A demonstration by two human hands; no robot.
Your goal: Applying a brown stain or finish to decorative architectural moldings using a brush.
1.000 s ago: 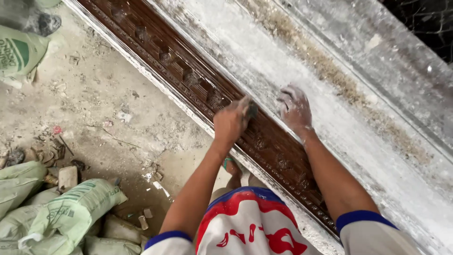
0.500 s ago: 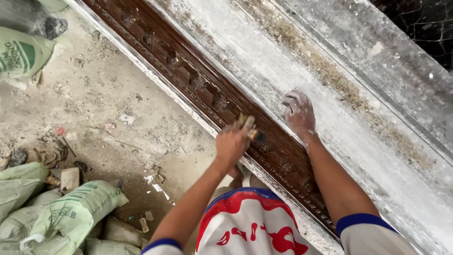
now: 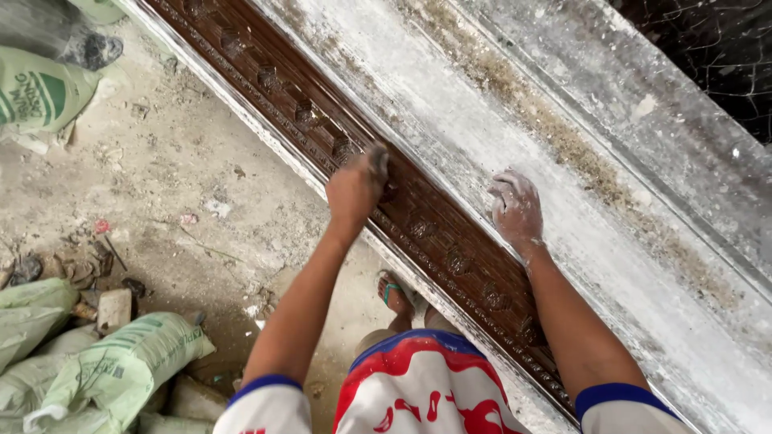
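**Hands on carved moulding strip**

Nearest us, pale green woven sacks [image 3: 104, 370] lie slumped on the dusty concrete floor [image 3: 185, 169] at lower left. Our long dark brown carved moulding strip [image 3: 434, 233] runs diagonally, its long axis going from upper left to lower right along the white plaster-dusted ledge [image 3: 498, 120]. Our left hand [image 3: 355, 186], arm outstretched, is fisted around a small tool, barely visible, pressed on the strip. Our right hand [image 3: 516, 210], white with dust, rests half-curled on the ledge, holding nothing. Farther off, a green-printed sack [image 3: 36, 92].
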